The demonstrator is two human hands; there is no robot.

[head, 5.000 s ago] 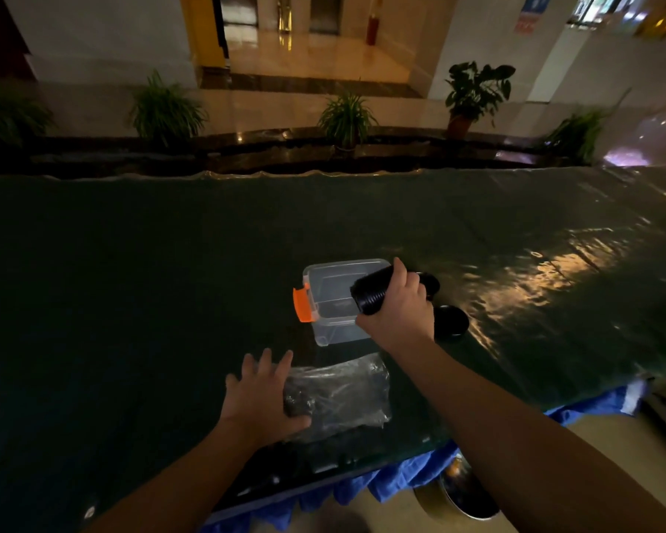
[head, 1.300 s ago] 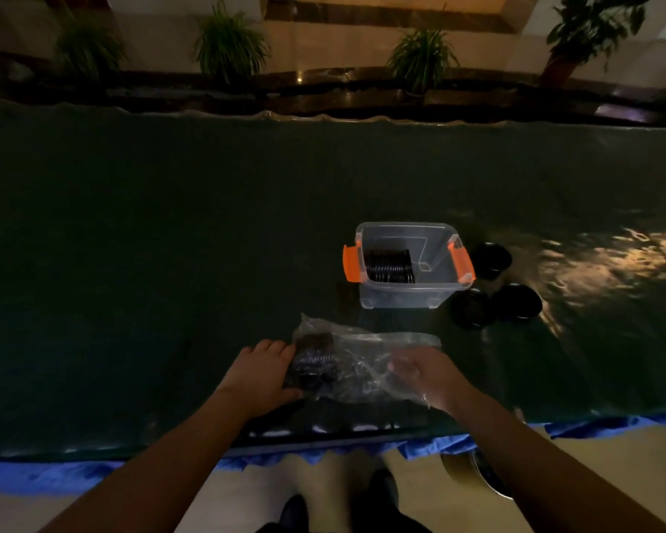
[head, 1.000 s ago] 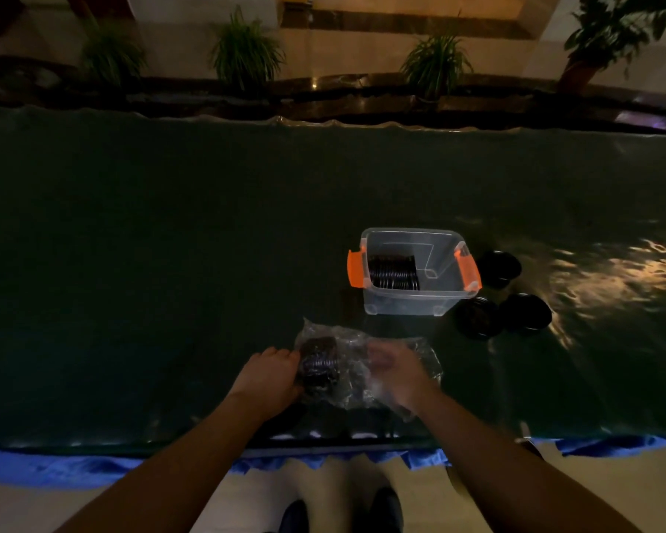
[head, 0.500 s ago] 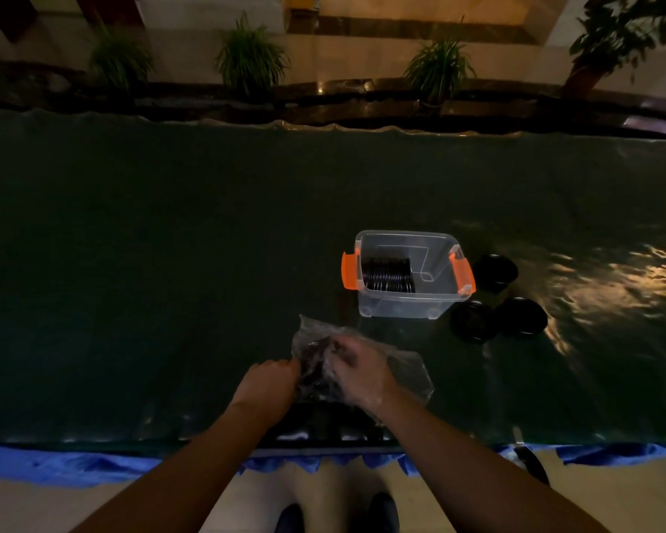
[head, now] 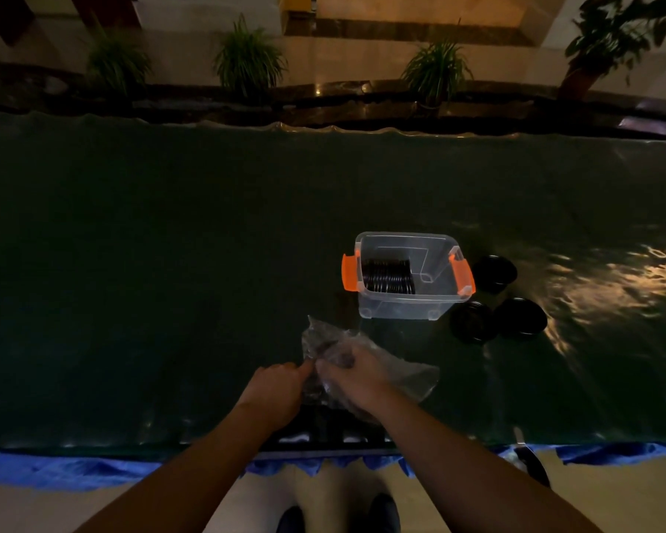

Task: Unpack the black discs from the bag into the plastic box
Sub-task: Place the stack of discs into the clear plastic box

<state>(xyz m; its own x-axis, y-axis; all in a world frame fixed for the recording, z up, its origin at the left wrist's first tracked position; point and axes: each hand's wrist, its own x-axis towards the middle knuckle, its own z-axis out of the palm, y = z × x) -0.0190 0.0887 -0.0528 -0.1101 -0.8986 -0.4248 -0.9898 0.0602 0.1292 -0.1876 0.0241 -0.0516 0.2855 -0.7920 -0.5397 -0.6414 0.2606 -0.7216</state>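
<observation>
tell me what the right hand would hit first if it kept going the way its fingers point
The right hand points up-left, already on the clear plastic bag; the discs inside it probably come first, though depth is unclear.

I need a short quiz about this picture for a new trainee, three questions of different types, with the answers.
1. True or false: the plastic box already has a row of black discs in it.
2. What are both hands working on? A) the box's orange latches B) the bag C) the round lids
3. How many black round lids lie on the table to the right of the box?

Key
1. True; the discs stand on edge in the box's left part.
2. B; the left hand and right hand both grip the clear bag near the table's front edge.
3. Three.
</observation>
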